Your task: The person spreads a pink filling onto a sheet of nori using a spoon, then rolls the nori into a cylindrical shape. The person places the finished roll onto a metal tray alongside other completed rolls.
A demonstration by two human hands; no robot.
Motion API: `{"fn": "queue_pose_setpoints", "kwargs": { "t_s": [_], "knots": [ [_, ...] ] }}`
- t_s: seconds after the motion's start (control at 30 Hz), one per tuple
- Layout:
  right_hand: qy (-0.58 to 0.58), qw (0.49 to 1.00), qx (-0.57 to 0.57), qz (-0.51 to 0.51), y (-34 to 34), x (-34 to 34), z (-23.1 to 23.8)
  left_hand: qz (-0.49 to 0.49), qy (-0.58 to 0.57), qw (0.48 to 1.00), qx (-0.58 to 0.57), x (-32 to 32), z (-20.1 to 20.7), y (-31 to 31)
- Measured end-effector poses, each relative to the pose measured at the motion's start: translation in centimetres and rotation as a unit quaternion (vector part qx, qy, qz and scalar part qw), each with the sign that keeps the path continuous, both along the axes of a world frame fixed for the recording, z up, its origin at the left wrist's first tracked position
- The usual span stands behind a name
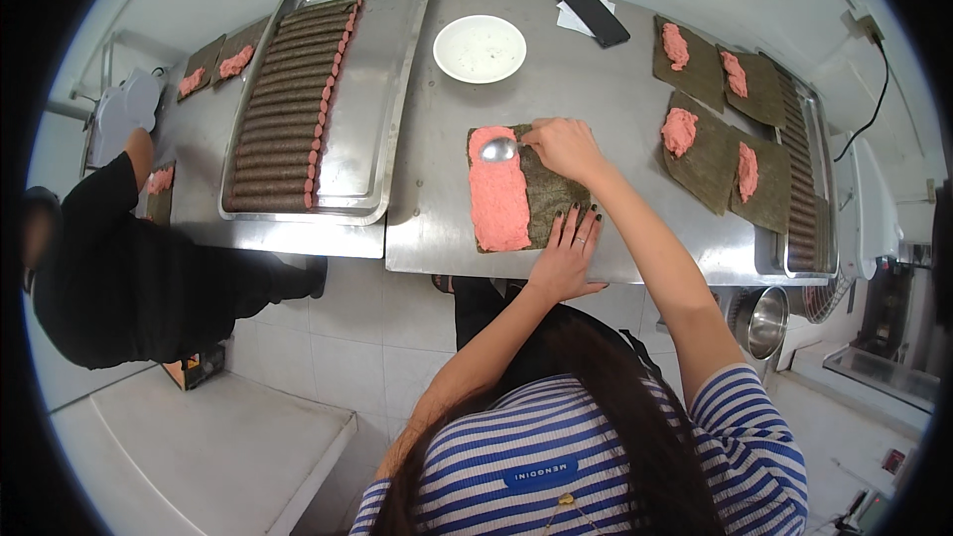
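- Now the right hand [568, 151] has its grip closed on the handle of a spoon [498, 150]; the fingers cover most of this handle.
- The round metal part of the spoon is on the pink paste [499, 206], near its far end.
- The paste lies as a long flat band along the left part of a dark green sheet [554, 201]; the right part of this sheet is bare.
- The sheet lies flat on the metal table [437, 203], in front of the person.
- The left hand [564, 266] has its grip open, with the fingers stretched over the near right corner of the sheet; it holds nothing that I can see.
- Beyond the sheet stands a white bowl [479, 48], and farther to the right is a black phone [594, 16], which lies partly on white paper [570, 20].
- At the left, a tray [372, 89] carries a row of dark rolls [283, 109] with pink ends.
- At the right lie four other sheets [685, 174], each with a pink lump [680, 131] on it.
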State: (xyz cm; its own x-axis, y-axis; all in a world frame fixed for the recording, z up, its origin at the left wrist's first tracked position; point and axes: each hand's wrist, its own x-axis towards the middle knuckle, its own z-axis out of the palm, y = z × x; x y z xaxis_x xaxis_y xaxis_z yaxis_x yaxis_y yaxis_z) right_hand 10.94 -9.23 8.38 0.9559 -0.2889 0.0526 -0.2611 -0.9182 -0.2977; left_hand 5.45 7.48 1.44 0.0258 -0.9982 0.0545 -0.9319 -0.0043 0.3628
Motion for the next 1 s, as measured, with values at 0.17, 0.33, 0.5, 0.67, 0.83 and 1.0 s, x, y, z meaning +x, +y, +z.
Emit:
{"fn": "queue_pose_setpoints", "kwargs": {
  "t_s": [0.17,0.33,0.5,0.67,0.83,1.0],
  "knots": [
    [0.007,0.999,-0.019,-0.026,-1.2,1.7,-0.2,0.000,0.003,1.000,-0.002,0.1,0.5,0.0],
    [0.015,0.999,-0.024,-0.039,-2.0,1.4,0.2,0.003,0.004,1.000,-0.007,0.1,0.5,0.0],
    [0.055,0.994,-0.052,-0.082,-2.9,0.0,0.7,0.005,0.000,1.000,-0.016,0.0,0.4,0.0],
    [0.087,0.989,-0.042,-0.111,-1.1,0.8,2.5,0.009,-0.002,1.000,-0.025,0.1,0.1,0.1],
    [0.042,0.991,0.021,-0.126,4.0,2.2,0.0,-0.015,0.000,0.999,0.038,0.0,-0.2,0.0],
    [0.058,0.992,0.056,-0.094,5.8,2.7,1.3,-0.022,0.003,0.999,-0.046,-0.1,-1.6,0.0]
  ]
}}
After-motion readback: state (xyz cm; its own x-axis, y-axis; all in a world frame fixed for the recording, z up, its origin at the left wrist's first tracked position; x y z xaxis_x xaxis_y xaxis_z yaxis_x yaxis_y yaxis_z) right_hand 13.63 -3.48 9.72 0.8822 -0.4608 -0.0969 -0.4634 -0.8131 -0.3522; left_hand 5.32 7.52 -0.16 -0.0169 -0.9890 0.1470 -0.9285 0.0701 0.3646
